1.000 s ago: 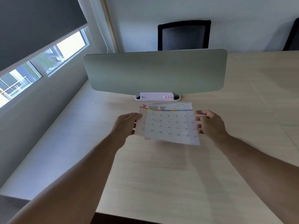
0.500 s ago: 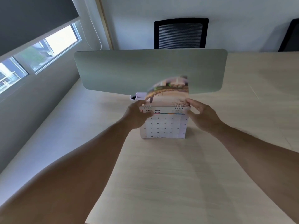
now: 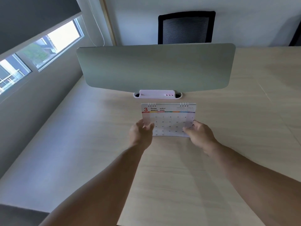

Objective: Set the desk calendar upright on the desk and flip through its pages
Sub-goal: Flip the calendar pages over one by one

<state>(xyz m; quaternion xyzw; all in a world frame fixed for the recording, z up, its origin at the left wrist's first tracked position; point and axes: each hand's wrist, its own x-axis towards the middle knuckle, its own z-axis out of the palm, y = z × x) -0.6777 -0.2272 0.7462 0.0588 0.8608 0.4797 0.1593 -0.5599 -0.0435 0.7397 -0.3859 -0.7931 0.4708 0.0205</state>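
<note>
The desk calendar [image 3: 168, 119] stands upright on the counter [image 3: 162, 176] at frame centre, showing March. The left hand [image 3: 141, 133] and right hand [image 3: 199, 135], fingers loosely curled, touch its lower corners without clearly gripping. Page-flipping seems underway; next, one hand should lift the bottom edge over the rings.

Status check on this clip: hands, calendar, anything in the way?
Left hand and right hand at calendar's lower corners. Calendar upright, showing March. Pink organizer behind, clear.
</note>
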